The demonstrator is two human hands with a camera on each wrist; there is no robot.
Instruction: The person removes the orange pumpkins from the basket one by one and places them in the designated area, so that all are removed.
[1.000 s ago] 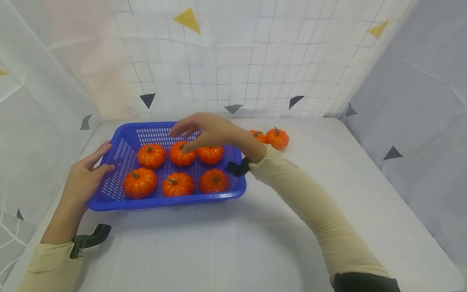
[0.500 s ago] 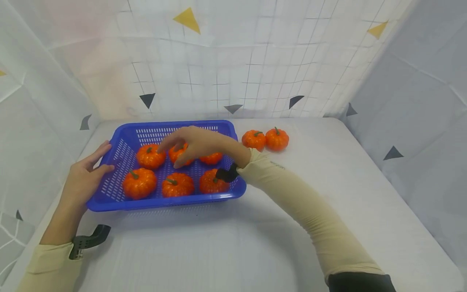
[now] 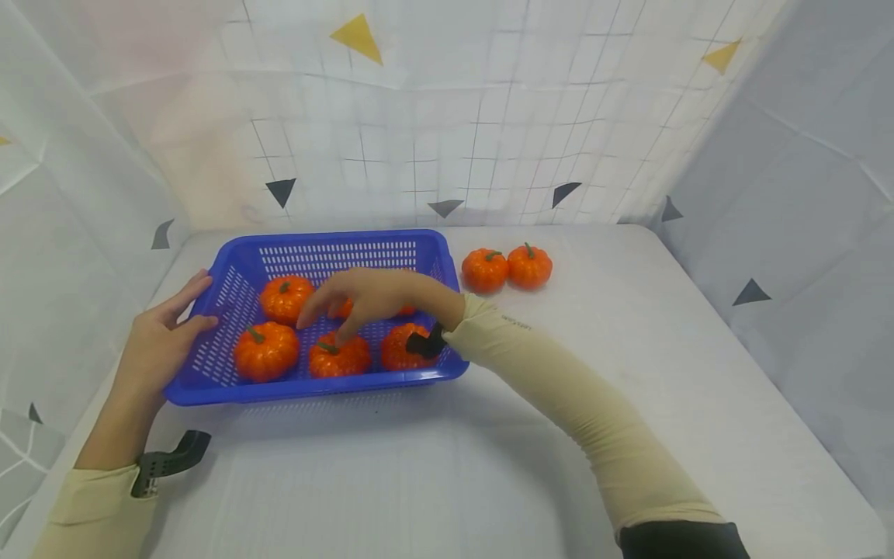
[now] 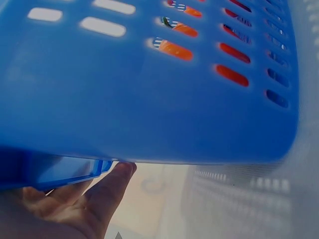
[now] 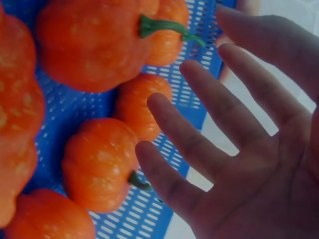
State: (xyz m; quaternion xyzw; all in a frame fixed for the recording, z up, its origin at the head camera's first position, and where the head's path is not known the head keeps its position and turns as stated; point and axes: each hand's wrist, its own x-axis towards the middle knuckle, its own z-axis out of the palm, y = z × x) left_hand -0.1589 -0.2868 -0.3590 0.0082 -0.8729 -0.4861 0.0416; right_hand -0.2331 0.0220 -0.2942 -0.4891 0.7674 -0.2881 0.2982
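Observation:
A blue perforated plastic basket (image 3: 314, 390) holds several small orange pumpkins with green stems, among them a front-left pumpkin (image 3: 267, 355), a front-middle pumpkin (image 3: 340, 362) and a back-left pumpkin (image 3: 285, 298). My left hand (image 3: 150, 345) grips the basket's left rim, thumb on top. From the left wrist, the basket wall (image 4: 124, 99) fills the view, with that hand (image 4: 75, 214) at the rim below. My right hand (image 3: 373, 293) hovers over the basket, fingers spread and holding nothing; it partly hides the back pumpkins. The right wrist view shows its bare palm (image 5: 254, 174) beside the pumpkins.
Two more pumpkins, a left one (image 3: 485, 270) and a right one (image 3: 529, 266), sit side by side on the white table (image 3: 628, 334), just right of the basket. White sheeting (image 3: 545, 116) walls the table at the back and sides.
My right hand has moved left and toward the front of the basket, uncovering the two pumpkins outside. The left hand and basket have stayed in place.

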